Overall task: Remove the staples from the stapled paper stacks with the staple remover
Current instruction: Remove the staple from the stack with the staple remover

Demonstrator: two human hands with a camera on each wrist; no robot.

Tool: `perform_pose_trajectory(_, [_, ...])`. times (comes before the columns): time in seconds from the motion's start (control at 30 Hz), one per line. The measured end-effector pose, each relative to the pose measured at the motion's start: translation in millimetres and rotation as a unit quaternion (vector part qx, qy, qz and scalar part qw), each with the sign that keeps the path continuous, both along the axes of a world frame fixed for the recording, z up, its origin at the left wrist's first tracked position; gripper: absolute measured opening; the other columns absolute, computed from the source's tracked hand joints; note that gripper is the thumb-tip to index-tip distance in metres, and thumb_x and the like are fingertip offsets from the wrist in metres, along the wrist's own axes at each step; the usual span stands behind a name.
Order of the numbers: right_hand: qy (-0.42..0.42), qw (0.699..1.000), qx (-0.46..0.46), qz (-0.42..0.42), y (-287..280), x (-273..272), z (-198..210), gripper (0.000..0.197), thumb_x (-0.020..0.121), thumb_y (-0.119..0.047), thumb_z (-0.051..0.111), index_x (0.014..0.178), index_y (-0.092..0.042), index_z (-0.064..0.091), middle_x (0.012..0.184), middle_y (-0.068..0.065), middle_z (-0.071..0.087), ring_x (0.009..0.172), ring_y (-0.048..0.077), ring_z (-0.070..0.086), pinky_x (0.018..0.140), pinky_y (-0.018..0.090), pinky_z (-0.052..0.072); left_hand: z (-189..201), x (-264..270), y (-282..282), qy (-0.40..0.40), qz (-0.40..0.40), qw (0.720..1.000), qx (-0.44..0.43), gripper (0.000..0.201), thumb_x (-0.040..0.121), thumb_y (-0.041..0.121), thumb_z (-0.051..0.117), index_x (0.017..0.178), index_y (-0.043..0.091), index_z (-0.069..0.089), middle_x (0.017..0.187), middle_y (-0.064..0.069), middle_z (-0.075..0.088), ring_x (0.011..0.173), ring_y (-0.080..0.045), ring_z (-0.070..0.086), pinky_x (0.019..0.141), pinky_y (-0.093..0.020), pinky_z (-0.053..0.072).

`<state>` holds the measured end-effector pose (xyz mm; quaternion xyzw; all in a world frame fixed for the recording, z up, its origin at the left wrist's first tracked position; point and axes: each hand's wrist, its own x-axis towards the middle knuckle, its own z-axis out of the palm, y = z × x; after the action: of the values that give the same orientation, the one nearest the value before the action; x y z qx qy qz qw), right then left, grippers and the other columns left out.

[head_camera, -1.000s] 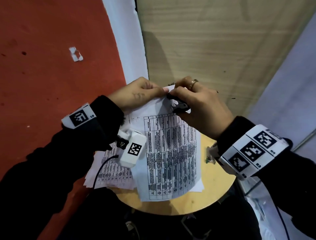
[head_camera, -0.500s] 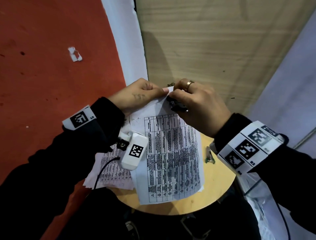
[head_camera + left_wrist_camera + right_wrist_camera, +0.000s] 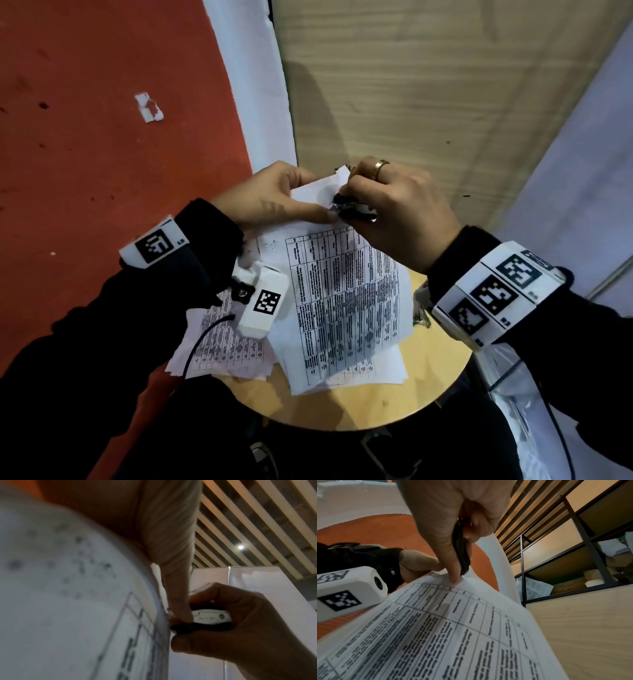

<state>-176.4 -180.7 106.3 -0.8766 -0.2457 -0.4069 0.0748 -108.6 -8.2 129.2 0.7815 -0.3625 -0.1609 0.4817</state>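
Observation:
A stapled paper stack (image 3: 346, 308) printed with tables is held up over a small round wooden table (image 3: 431, 370). My left hand (image 3: 274, 198) pinches its top left corner, thumb on the front of the sheet. My right hand (image 3: 394, 209) grips a black and white staple remover (image 3: 352, 210) and presses its tip against the top edge of the stack. The left wrist view has the staple remover (image 3: 205, 619) squeezed between right thumb and fingers, against the paper (image 3: 85, 615). In the right wrist view the black staple remover (image 3: 462, 555) meets the sheet (image 3: 453, 628) beside my thumb. The staple itself is hidden.
More printed sheets (image 3: 222, 349) lie on the table under my left wrist. A small metal object (image 3: 419, 313) lies on the table near my right wrist. A torn paper scrap (image 3: 149, 108) sits on the red floor. A wooden panel (image 3: 445, 85) stands behind.
My right hand has shifted the staple remover slightly along the top corner of the stack. My left thumb has slid along the paper toward the tool.

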Motion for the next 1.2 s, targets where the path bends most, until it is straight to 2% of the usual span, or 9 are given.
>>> perform_pose_trajectory(0.23, [-0.008, 0.999, 0.051, 0.009, 0.0, -2.2, 0.9, 0.012, 0.074, -0.015, 0.069, 0.079, -0.004, 0.068, 0.079, 0.014, 0.064, 0.066, 0.034, 0.062, 0.048, 0.037, 0.05, 0.9, -7.0, -4.5, -0.014, 0.003, 0.996, -0.083, 0.019, 0.069, 0.016, 0.068, 0.087, 0.008, 0.069, 0.067, 0.012, 0.071, 0.064, 0.004, 0.06, 0.061, -0.011, 0.047])
perform_pose_trajectory(0.43, [0.016, 0.99, 0.134, 0.048, -1.9, -6.5, -0.2, 0.017, 0.07, -0.013, 0.073, 0.083, -0.003, 0.069, 0.083, 0.012, 0.064, 0.07, 0.032, 0.063, 0.057, 0.04, 0.052, -2.4, -7.7, -3.6, 0.033, 0.007, 0.992, -0.118, 0.01, 0.077, 0.0, 0.065, 0.086, 0.0, 0.069, 0.067, 0.005, 0.072, 0.061, -0.002, 0.063, 0.059, -0.013, 0.05])
perform_pose_trajectory(0.67, [0.04, 0.981, 0.181, 0.055, -5.4, -8.2, 3.2, 0.018, 0.066, -0.011, 0.075, 0.082, -0.004, 0.069, 0.08, 0.009, 0.064, 0.07, 0.025, 0.062, 0.06, 0.038, 0.052, -4.5, -11.8, -4.1, 0.041, 0.012, 0.991, -0.13, 0.025, 0.075, 0.008, 0.067, 0.097, -0.003, 0.067, 0.078, 0.0, 0.074, 0.07, -0.007, 0.066, 0.066, -0.016, 0.052])
perform_pose_trajectory(0.83, [0.073, 0.977, 0.2, 0.028, -5.4, -6.5, 1.2, 0.021, 0.06, -0.014, 0.075, 0.078, -0.006, 0.07, 0.075, 0.003, 0.058, 0.067, 0.008, 0.049, 0.06, 0.025, 0.043, -3.9, -5.6, -4.4, -0.08, 0.026, 0.995, -0.056, 0.041, 0.065, 0.028, 0.079, 0.092, -0.002, 0.071, 0.092, -0.031, 0.068, 0.077, -0.017, 0.057, 0.072, -0.037, 0.046])
perform_pose_trajectory(0.9, [0.092, 0.972, 0.213, 0.031, -5.0, -7.0, 3.7, 0.021, 0.059, -0.016, 0.076, 0.077, -0.007, 0.07, 0.074, -0.003, 0.053, 0.068, 0.004, 0.047, 0.061, 0.017, 0.038, -2.2, -5.3, -5.7, -0.105, 0.015, 0.994, -0.038, 0.042, 0.062, 0.035, 0.076, 0.088, 0.003, 0.072, 0.09, -0.03, 0.068, 0.076, -0.015, 0.056, 0.069, -0.041, 0.048])
perform_pose_trajectory(0.97, [0.113, 0.971, 0.21, 0.016, -3.9, -8.1, 8.1, 0.023, 0.058, -0.018, 0.079, 0.076, -0.008, 0.069, 0.073, -0.003, 0.055, 0.068, 0.008, 0.049, 0.059, 0.014, 0.036, -2.0, -5.6, -7.4, -0.128, 0.02, 0.991, -0.026, 0.036, 0.06, 0.04, 0.076, 0.085, 0.013, 0.073, 0.087, -0.022, 0.071, 0.075, -0.009, 0.056, 0.071, -0.04, 0.05])
perform_pose_trajectory(1.07, [0.166, 0.957, 0.237, -0.009, -3.0, -8.4, 13.2, 0.028, 0.059, -0.021, 0.085, 0.078, -0.008, 0.068, 0.077, 0.005, 0.067, 0.073, 0.016, 0.06, 0.064, 0.023, 0.046, -4.4, -4.5, -9.1, -0.193, 0.06, 0.979, -0.003, 0.032, 0.06, 0.054, 0.071, 0.082, 0.03, 0.07, 0.081, -0.011, 0.073, 0.076, -0.002, 0.058, 0.074, -0.041, 0.051])
perform_pose_trajectory(1.13, [0.185, 0.947, 0.262, -0.013, -2.7, -7.9, 13.9, 0.033, 0.061, -0.026, 0.086, 0.08, -0.007, 0.067, 0.082, 0.005, 0.07, 0.077, 0.017, 0.064, 0.071, 0.033, 0.051, -6.3, -1.7, -9.1, -0.211, 0.087, 0.973, 0.003, 0.044, 0.06, 0.059, 0.068, 0.086, 0.023, 0.071, 0.08, -0.012, 0.072, 0.078, -0.01, 0.064, 0.074, -0.045, 0.053])
perform_pose_trajectory(1.2, [0.202, 0.942, 0.267, -0.02, -2.7, -8.4, 14.1, 0.037, 0.061, -0.031, 0.086, 0.083, -0.008, 0.066, 0.087, 0.002, 0.071, 0.079, 0.012, 0.063, 0.073, 0.028, 0.049, -9.0, 0.9, -9.7, -0.21, 0.107, 0.972, -0.001, 0.052, 0.061, 0.058, 0.066, 0.082, 0.011, 0.069, 0.08, -0.02, 0.069, 0.072, -0.013, 0.059, 0.07, -0.047, 0.053])
